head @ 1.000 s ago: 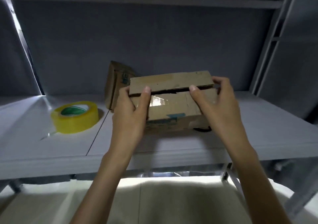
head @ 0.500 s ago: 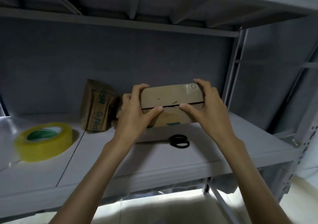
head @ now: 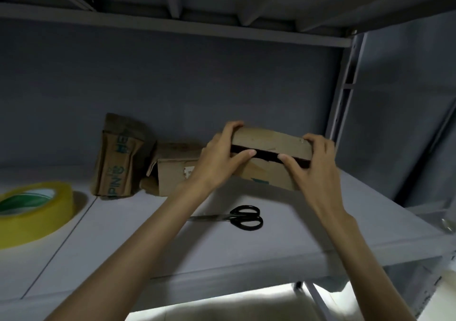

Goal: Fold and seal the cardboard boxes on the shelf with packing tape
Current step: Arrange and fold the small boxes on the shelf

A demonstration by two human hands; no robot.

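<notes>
I hold a brown cardboard box (head: 270, 143) at the back right of the grey shelf (head: 308, 231). My left hand (head: 223, 156) grips its left end, fingers over the top, thumb on the front seam. My right hand (head: 314, 162) grips the right end the same way. A dark gap shows between the top flap and the front panel. Behind the left hand lies a second box (head: 172, 175) with an open flap. A flattened box (head: 118, 162) with green print stands further left. A yellow roll of packing tape (head: 32, 212) lies at the left edge.
Black-handled scissors (head: 237, 217) lie on the shelf in front of the held box. A grey upright post (head: 345, 83) rises at the right, and an upper shelf (head: 172, 27) spans overhead. A grey back wall closes the shelf behind the boxes.
Both hands carried the box backward and to the right on the shelf. My view swung right and up, uncovering the scissors and the second box. The flap gap is wider.
</notes>
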